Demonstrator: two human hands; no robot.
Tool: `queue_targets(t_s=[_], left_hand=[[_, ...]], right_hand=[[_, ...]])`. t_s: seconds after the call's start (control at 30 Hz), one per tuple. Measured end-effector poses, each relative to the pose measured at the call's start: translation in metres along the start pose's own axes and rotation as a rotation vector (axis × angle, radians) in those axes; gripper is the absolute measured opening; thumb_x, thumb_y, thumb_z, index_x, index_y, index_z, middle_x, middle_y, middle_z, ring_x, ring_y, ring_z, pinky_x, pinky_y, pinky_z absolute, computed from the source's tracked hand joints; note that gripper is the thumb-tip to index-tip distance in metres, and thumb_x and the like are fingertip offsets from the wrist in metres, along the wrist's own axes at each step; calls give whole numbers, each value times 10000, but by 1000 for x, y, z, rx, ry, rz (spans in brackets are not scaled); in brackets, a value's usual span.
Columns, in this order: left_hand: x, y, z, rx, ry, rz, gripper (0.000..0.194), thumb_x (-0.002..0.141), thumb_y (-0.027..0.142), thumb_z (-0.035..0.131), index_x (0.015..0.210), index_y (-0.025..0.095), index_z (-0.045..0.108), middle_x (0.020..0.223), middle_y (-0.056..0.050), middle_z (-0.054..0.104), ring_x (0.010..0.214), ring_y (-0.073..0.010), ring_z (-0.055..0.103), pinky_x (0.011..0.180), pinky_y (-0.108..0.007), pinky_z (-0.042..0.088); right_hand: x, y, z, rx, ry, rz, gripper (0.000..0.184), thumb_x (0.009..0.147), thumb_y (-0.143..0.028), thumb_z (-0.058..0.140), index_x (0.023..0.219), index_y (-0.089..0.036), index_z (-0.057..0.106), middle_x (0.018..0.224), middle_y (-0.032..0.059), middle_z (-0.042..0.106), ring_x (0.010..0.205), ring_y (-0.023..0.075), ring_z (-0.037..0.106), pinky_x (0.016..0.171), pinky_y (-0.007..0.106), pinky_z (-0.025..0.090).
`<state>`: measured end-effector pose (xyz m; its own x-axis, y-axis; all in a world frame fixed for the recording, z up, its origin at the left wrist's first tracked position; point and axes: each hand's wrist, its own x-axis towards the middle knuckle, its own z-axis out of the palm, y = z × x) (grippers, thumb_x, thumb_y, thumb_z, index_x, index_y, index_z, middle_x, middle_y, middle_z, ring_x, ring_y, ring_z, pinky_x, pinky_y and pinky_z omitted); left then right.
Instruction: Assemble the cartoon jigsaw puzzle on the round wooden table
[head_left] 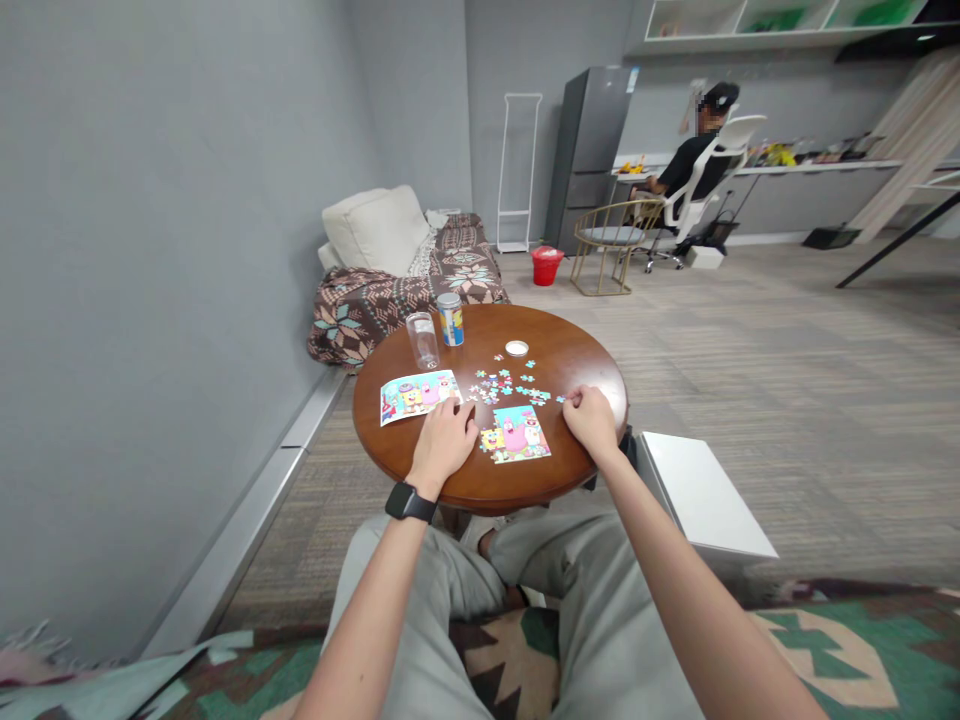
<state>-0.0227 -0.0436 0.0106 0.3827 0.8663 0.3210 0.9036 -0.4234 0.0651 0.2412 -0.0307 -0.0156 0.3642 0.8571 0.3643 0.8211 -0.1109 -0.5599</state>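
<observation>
**Head view: both hands at the jigsaw on the round table**

Head view shows us seated at a round wooden table (375, 430). Our left hand (444, 440) lies knuckles-up near the front edge, fingers curled beside the half-built puzzle (516, 434); we cannot tell whether anything sits under it. Our right hand (592, 418) rests at the right edge, fingertips pinched together on what looks like one of the loose pieces (501, 384), though the piece itself is too small to make out. The rest of them lie scattered at the table's middle, just behind the assembled part.

We judge these pieces light, thin and stiff, easy to flick away and hard to lift flat off polished wood, so a fingertip pinch at a piece's edge, or sliding it first, seems the best hold. The assembled section would likely come apart if lifted by one corner.

Toward the left edge lies a picture card (417, 395). At the far edge stand a clear glass (424, 340) and a can (451, 319), with a small white lid (517, 348) nearby. A person (694, 160) sits at a desk well apart.
</observation>
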Motion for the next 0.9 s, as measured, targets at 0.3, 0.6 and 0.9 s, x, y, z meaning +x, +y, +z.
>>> queue_targets(t_s=[0.3, 0.6, 0.9], left_hand=[[0, -1, 2, -5, 16, 7, 304, 942, 219, 459, 1187, 147, 624, 1211, -147, 606, 1154, -271, 564, 1014, -394, 456], [0, -2, 3, -23, 22, 14, 324, 937, 208, 459, 1212, 154, 622, 1222, -153, 604, 1144, -279, 564, 1007, -411, 460], [0, -2, 3, -26, 22, 15, 300, 938, 211, 455, 1168, 135, 633, 1188, -158, 612, 1145, -280, 561, 999, -408, 464]], right_hand=[[0, 0, 0, 28, 7, 9, 110, 789, -160, 500, 753, -182, 602, 778, 64, 603, 781, 212, 562, 745, 317, 414], [1, 2, 0, 38, 1, 6, 96, 787, -163, 503, 737, -190, 581, 757, 56, 588, 780, 214, 558, 726, 310, 410], [1, 2, 0, 39, -7, 0, 104, 781, -167, 495, 737, -186, 588, 747, 55, 588, 752, 207, 550, 719, 308, 412]])
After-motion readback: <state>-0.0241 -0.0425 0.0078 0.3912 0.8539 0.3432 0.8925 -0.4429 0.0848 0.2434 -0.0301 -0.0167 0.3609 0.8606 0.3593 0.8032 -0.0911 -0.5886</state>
